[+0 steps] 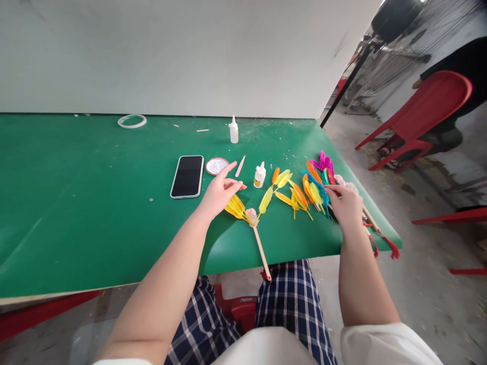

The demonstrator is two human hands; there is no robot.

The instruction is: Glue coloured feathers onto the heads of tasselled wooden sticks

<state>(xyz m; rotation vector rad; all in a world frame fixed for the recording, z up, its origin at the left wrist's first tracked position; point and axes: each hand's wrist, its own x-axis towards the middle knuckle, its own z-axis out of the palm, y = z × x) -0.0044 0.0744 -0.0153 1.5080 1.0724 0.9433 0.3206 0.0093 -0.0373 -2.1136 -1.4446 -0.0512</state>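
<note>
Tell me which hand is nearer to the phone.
Left. The left hand is just right of the phone; the right hand is much farther right, at the colourful feathers.

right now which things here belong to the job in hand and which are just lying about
Likely in the job:
- feathered stick, by left hand
- loose feathers, near right hand
- near bottle

Seemingly just lying about:
- phone
- white ring

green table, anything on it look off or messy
The wooden handle with yellow feathers juts past the table's near edge, where it could be bumped, and small pale scraps litter the green tabletop. No spill is visible.
</note>
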